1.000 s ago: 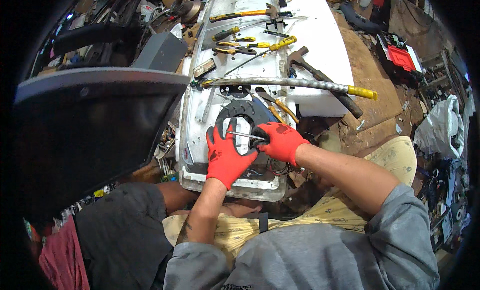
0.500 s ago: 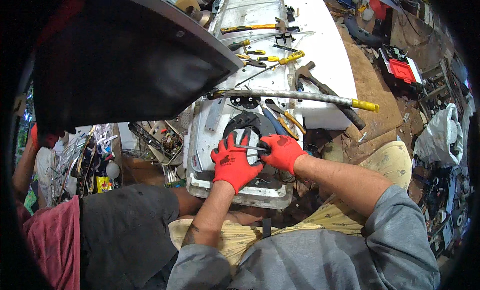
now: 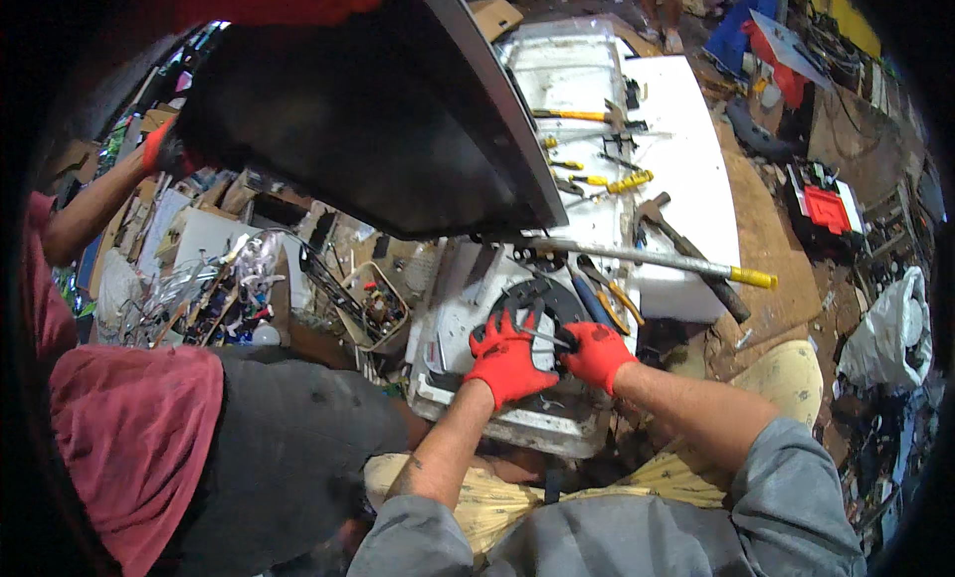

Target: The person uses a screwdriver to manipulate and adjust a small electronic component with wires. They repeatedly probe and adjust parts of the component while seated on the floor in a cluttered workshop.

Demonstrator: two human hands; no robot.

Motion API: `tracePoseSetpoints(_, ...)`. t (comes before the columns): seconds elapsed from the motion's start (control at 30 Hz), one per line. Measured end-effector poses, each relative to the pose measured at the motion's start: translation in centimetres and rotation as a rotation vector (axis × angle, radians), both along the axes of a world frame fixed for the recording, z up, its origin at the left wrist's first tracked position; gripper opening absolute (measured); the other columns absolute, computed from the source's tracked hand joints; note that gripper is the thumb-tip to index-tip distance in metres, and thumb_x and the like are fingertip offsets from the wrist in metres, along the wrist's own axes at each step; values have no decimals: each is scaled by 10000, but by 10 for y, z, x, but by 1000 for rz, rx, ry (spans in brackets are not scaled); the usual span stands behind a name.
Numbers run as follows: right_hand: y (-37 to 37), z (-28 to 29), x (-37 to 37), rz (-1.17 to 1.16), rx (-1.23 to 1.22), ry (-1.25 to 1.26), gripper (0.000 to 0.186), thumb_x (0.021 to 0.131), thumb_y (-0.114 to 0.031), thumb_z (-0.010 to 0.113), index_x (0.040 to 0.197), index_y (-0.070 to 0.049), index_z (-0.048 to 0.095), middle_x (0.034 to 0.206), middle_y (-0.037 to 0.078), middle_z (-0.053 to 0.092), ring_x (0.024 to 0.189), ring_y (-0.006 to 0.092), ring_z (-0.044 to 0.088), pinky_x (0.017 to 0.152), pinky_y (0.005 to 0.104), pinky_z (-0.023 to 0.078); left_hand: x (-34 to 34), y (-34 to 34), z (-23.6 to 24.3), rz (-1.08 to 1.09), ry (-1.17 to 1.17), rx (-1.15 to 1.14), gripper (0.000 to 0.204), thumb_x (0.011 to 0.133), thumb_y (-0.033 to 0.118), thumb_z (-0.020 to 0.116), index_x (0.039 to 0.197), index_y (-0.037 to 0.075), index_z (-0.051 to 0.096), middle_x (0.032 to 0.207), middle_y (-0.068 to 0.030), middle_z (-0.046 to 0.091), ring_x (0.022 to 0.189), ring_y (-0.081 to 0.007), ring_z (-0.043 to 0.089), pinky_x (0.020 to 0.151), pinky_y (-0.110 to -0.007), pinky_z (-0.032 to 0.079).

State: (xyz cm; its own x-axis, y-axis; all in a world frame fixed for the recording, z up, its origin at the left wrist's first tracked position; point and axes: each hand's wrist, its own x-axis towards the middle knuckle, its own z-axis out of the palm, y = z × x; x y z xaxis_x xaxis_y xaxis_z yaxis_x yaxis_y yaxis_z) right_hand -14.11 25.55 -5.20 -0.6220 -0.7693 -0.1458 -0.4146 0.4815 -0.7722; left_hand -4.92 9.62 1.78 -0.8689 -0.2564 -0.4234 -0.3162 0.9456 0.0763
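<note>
Cluttered floor (image 3: 812,284), bin (image 3: 394,334) holding small parts (image 3: 376,300), right grip (image 3: 598,357) pinching metal rod (image 3: 538,335), left grip (image 3: 507,360) spread

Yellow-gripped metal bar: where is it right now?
Head view, right of centre: the bar lies beyond the right hand, crossing the dark hammer.

Cluttered workshop; hammers (image 3: 681,240), pliers (image 3: 626,300), scrap (image 3: 224,298)

Up on the wearer's head, the left of two fisheye cameras looks steeply down past the grey shirt (image 3: 617,537) at the gloved left hand (image 3: 507,360) and right hand (image 3: 599,358), fairly near, then out along the white worktop (image 3: 559,78). A dark flat-screen panel (image 3: 368,119) stands closer to the lens, upper left.
</note>
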Motion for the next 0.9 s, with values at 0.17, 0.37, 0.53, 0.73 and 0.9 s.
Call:
tracePoseSetpoints(0.17,4,-1,-3,21,-55,-87,306,831,-313,697,1080,-134,693,1098,182,691,1059,399,640,899,465,511,5,-6,-3,10,78,35,1196,582,638,813,1584,266,276,1602,-216,222,1457,-449,223,1135,-647,199)
tracePoseSetpoints(0.37,7,3,-6,41,-89,-152,282,841,-289,705,1049,-99,690,955,137,711,937,334,676,838,417,520,10,-10,-14,13,138,110,1203,581,635,817,1587,269,268,1585,-268,202,1469,-459,185,1156,-618,168)
tracePoseSetpoints(0.53,7,-1,-11,97,-64,-143,332,850,-326,692,1104,-112,690,1027,159,714,998,355,670,866,426,516,11,-11,-16,10,161,104,1184,584,634,815,1583,278,290,1589,-258,201,1469,-462,178,1168,-593,161)
tracePoseSetpoints(0.73,2,9,-11,99,10,-277,388,862,-371,690,1160,-123,696,1075,178,715,1049,357,668,897,441,510,19,-14,-18,-31,180,113,1079,613,622,808,1549,304,377,1598,-223,207,1460,-458,190,1176,-573,164)
tracePoseSetpoints(0.9,7,-13,-15,-42,-48,-157,433,867,-399,694,1212,-138,689,1089,183,717,1077,350,667,929,437,509,9,-15,-17,-58,263,93,1052,633,628,799,1543,304,383,1590,-227,221,1454,-467,208,1178,-575,184)
